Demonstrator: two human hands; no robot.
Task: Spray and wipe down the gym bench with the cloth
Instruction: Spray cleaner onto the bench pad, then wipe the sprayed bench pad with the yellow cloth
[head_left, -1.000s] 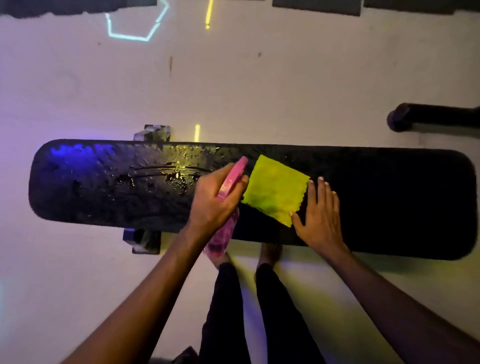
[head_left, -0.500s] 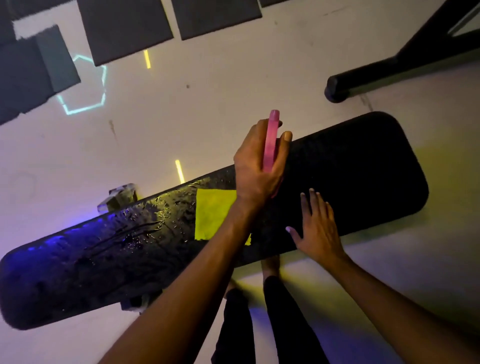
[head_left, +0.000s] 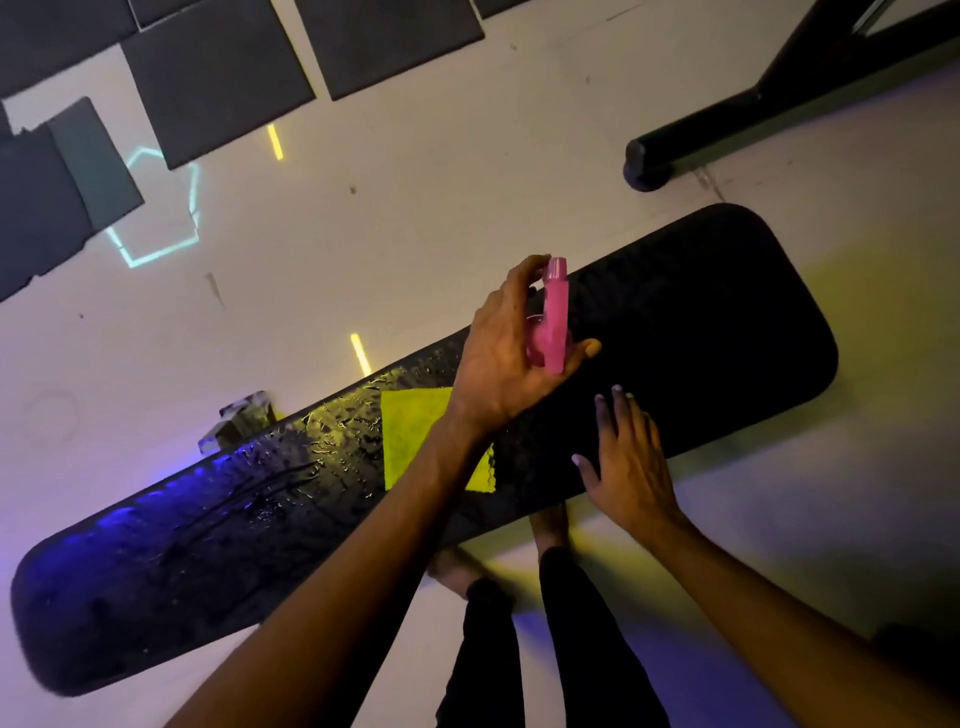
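Left hand (head_left: 498, 358) fingers clenched on pink spray bottle (head_left: 553, 322); right hand (head_left: 631, 467) released, flat at counter (head_left: 727, 312) near edge; yellow cloth (head_left: 410, 431) mid-counter.

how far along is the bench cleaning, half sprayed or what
About half sprayed. The left part of the gym bench glistens with droplets, so that end looks sprayed; the right part looks dry and matte. In hand: the left hand holds the pink spray bottle over the dry half, while the right hand rests flat on the pad. Left: wiping, since the yellow cloth lies untouched mid-bench.
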